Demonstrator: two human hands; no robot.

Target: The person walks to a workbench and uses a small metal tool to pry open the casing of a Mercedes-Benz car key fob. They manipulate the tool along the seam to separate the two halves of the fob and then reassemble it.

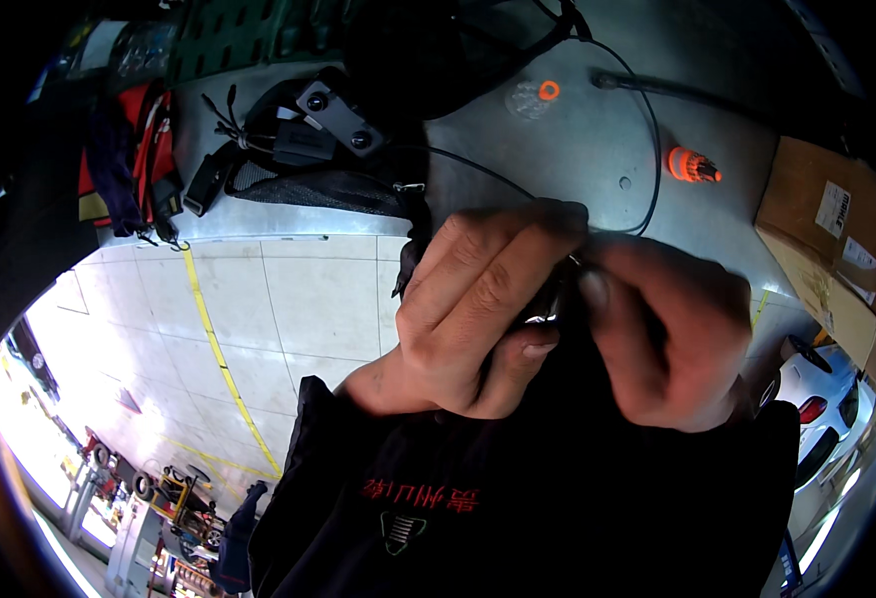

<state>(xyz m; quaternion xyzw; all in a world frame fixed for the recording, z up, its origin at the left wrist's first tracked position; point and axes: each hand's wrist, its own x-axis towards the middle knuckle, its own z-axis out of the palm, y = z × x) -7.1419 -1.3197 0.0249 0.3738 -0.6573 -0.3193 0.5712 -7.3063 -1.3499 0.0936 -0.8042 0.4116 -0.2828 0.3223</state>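
In front of my chest my left hand (483, 314) is closed, its fingers curled round a small dark piece with a shiny metal part (546, 317), mostly hidden by the fingers. Just to its right, my right hand (672, 334) is pinched, thumb against forefinger, near a tiny bright tip between the hands. What the right fingers grip is hidden. A thin black cable (654, 130) loops over the bench and runs to both hands at the fingertips; I cannot tell whether they grip it.
On the metal bench (568, 149) lie an orange screwdriver bit holder (692, 164), a clear cap with an orange ring (533, 98), a grey remote controller (338, 120), a mesh pouch (318, 189) and a red-and-dark bag (137, 159). At right is a cardboard box (807, 189).
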